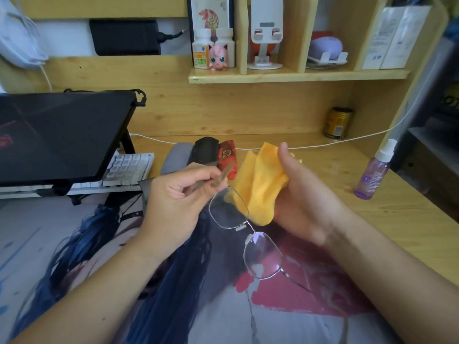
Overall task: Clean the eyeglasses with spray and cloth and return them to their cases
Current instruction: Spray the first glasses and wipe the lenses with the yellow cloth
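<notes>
Both hands grasp: left hand pinches thin wire-rimmed eyeglasses, right hand soft yellow cloth.

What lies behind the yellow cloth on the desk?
Behind the yellow cloth, held by the right hand, a white cable runs along the desk. The stretch directly behind the cloth is covered.

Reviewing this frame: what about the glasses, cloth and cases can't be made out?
Head view only:
- eyeglasses: one temple's end is hidden inside the left hand.
- yellow cloth: part is covered by the right hand.
- three cases: near ends sit behind the left hand; red case's print too small.
- spray bottle: label blurred.
</notes>
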{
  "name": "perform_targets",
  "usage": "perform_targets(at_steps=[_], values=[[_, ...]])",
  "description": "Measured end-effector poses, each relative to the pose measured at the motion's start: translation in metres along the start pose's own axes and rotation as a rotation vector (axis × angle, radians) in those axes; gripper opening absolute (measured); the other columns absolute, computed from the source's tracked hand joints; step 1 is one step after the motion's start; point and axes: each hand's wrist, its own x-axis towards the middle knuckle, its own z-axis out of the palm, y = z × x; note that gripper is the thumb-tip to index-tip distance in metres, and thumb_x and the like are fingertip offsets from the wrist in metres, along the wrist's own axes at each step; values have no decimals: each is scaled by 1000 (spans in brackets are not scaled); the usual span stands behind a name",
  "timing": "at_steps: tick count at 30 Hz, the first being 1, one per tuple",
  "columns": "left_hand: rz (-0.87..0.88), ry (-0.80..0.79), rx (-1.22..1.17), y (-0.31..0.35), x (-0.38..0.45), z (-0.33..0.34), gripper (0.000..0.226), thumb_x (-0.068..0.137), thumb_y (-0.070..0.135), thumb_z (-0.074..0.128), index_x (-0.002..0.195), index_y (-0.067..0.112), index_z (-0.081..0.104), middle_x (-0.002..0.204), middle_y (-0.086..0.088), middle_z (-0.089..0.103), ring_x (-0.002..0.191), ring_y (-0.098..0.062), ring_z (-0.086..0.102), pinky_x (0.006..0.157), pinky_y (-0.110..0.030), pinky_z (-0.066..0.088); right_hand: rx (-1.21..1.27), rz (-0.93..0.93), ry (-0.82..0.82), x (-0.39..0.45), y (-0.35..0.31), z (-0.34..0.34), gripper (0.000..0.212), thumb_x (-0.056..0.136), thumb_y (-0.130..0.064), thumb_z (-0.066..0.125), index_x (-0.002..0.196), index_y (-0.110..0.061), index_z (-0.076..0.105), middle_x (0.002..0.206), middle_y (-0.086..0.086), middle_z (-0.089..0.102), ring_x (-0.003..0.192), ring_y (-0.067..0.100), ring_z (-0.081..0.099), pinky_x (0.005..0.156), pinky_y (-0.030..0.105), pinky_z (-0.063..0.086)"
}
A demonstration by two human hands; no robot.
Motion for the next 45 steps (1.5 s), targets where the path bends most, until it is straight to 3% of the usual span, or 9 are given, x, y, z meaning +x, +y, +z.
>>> perform_targets(at_steps=[5,10,17,20,28,31,35,39,45], values=[[-7,-18,16,-6,0,-4,5,84,11,73,85,15,75,83,1,70,80,-12,65,76,-20,50,-82,98,-379,-10,3,3,45,93,-9,49,137,-2,56,135,21,59,122,37,57,112,55,37],[20,-46,17,-6,1,-4,6,85,14,78,88,18,75,85,1,71,85,-12,65,80,-21,50,-171,102,-401,-10,2,-1,45,94,5,50,139,3,51,139,27,55,123,39,58,107,51,46],[90,-147,125,-7,-2,2,26,83,0,72,79,26,75,79,12,70,84,-16,62,78,-32,49,-503,141,-376,-12,11,4,36,83,17,65,114,-3,66,103,14,71,97,28,69,82,38,56],[87,-181,107,-12,-5,5,3,85,16,74,84,15,76,81,0,73,88,-27,62,80,-46,51,-730,95,-305,-13,11,10,27,80,12,74,105,4,66,85,7,69,82,20,68,78,35,54],[-21,-126,23,-12,-1,4,26,82,-8,73,81,18,77,86,4,73,90,-20,67,82,-32,52,-659,17,-273,-18,16,21,17,89,-12,71,75,-21,67,67,-6,66,61,8,64,64,24,53],[-60,-121,55,-11,-2,3,33,82,-8,68,81,23,76,85,6,74,89,-14,67,82,-27,51,-492,124,-340,-16,16,14,4,93,-10,64,90,-9,67,83,6,67,79,19,68,77,36,58],[-14,-124,83,-11,-1,4,13,83,11,77,78,22,76,85,6,73,88,-23,67,82,-37,53,-336,267,-453,-14,11,7,24,91,13,53,109,1,63,98,15,65,89,26,68,81,36,58],[34,-156,108,-8,-3,8,6,84,15,75,83,21,75,87,11,72,86,-23,67,80,-36,53,-369,246,-344,-15,17,15,24,86,13,62,94,-9,68,79,4,68,72,17,68,62,27,56],[-75,-66,103,-9,-2,10,20,82,2,73,83,21,76,87,4,73,86,-16,69,80,-32,55,-262,172,-199,-12,24,22,22,80,-4,75,101,-7,70,86,5,70,77,18,68,71,30,54]])
